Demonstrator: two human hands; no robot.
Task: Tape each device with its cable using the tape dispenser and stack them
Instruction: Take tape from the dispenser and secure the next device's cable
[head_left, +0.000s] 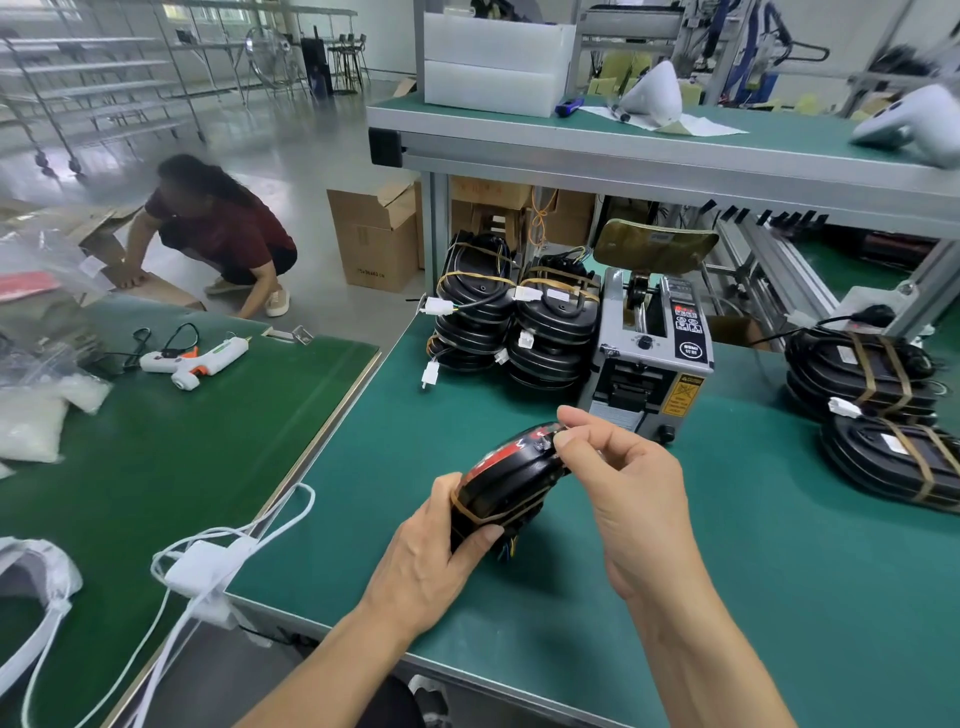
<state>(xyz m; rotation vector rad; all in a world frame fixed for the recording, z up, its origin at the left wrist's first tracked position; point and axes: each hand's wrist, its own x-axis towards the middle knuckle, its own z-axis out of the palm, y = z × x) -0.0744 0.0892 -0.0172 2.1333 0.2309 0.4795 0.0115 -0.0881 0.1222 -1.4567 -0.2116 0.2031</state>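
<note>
A: Where is the device (506, 475) seen?

B: It is held tilted just above the green table (727, 571), toward the near edge and directly before the tape dispenser (652, 353). A band of brownish tape is seen around its lower part.

A: How is it gripped?

B: The left hand (434, 558) is wrapped round the lower end, thumb across the face and fingers curled underneath. The right hand (623, 483) is closed in a pinch at the upper end, thumb and forefinger pressed together on something small at the rim; what exactly is pinched cannot be told. Coloured wires are seen under the device, by the left fingers.

A: And the finished ones?

B: Two stacks of taped devices (519, 322) are stood against the far edge, touching the dispenser's left side, white connectors hanging from them. A further taped pile (878, 405) is laid near the right edge, well apart from the held device.

A: What else is shown?

B: On the neighbouring table to the left a white glue gun (200, 358), plastic bags (36, 405) and white cables (208, 566) are laid out. A person (218, 234) is crouched on the floor over flattened cardboard, beside a cardboard box (376, 236). Behind, a raised bench (649, 140) is seen carrying white bins (496, 62) and white shells (652, 93)
</note>
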